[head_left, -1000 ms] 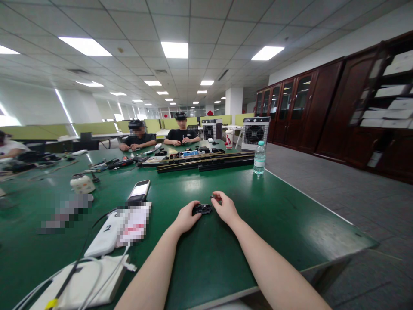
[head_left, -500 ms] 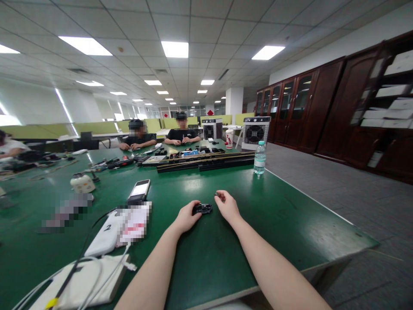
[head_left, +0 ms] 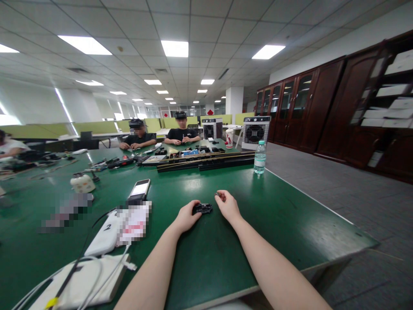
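Observation:
Between thumb and fingers, my left hand (head_left: 187,216) grips the left end of a small black plastic part (head_left: 204,209) with an uneven, detailed top. The part is low over the green table (head_left: 213,258) or on it; I cannot tell which. Just to its right, apart from it, my right hand (head_left: 227,204) pinches a small dark greyish piece (head_left: 217,195) at its fingertips. That piece is too small for me to name.
Beyond my hands lie long black rails (head_left: 180,167) and a water bottle (head_left: 259,157). To the left are a phone-like device (head_left: 141,188), a white power bank (head_left: 102,234), cables and a white box (head_left: 87,284). Two people (head_left: 181,131) sit across the table.

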Motion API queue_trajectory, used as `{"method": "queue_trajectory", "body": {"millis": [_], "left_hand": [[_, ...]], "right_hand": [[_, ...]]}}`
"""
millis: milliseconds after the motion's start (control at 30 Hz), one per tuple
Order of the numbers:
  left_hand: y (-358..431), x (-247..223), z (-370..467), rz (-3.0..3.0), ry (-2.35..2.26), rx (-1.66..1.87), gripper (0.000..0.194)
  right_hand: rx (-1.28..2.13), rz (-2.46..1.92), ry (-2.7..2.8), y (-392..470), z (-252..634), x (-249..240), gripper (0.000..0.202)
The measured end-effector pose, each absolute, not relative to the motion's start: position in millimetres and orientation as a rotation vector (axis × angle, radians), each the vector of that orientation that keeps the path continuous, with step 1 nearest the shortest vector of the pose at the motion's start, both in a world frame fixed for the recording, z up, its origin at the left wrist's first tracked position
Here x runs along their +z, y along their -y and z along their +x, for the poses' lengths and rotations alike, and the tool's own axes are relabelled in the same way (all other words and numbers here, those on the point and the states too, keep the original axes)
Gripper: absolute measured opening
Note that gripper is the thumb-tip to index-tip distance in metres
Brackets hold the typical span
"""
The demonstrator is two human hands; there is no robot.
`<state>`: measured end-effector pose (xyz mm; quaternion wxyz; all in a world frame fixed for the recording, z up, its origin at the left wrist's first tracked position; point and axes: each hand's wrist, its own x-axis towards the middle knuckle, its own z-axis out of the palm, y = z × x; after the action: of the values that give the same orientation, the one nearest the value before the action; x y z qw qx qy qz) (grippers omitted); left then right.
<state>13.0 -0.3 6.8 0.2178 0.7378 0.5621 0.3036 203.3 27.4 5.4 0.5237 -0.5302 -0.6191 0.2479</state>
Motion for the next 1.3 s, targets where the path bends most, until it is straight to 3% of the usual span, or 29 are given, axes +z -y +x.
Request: {"method": "queue_trajectory", "body": {"millis": [1300], "left_hand": [[-1.8, 3.8, 11.8, 2.065, -1.545, 0.856, 0.042]], "right_hand": [[0.660, -1.224, 1.456, -26.8, 202.5, 5.7, 0.022]]}}
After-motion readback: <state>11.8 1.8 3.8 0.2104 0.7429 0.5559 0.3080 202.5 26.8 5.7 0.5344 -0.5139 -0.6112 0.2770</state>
